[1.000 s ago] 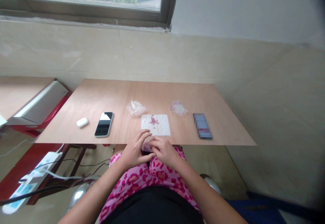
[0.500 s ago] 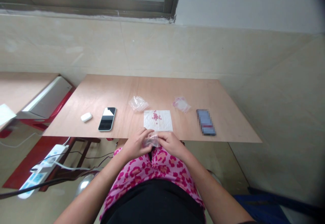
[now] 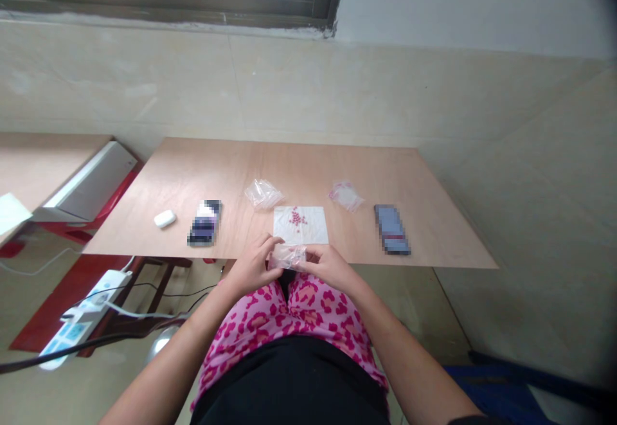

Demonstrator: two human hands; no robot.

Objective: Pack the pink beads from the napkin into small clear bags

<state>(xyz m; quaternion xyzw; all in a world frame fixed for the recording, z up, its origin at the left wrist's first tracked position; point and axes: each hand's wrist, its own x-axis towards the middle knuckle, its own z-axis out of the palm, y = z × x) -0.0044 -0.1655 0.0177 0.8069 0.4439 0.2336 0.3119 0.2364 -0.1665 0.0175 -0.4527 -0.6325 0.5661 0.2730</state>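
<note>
Between my hands, at the table's front edge, is a small clear plastic bag. My left hand grips its left side, and my right hand pinches its right end. What the bag contains, if anything, is too small to make out. Just beyond lies a white sheet with a cluster of small pinkish-red beads on it. A crumpled clear plastic bag rests behind the sheet to the left. To the right is another clear bag with pinkish edging.
The wooden table also bears a phone and a white earbud case on the left, and a second phone on the right. A power strip with cables is below the left edge. A wall stands behind.
Both hands have risen slightly with the bag, which now looks flatter and more stretched out between them. The things on the table stay in place.
</note>
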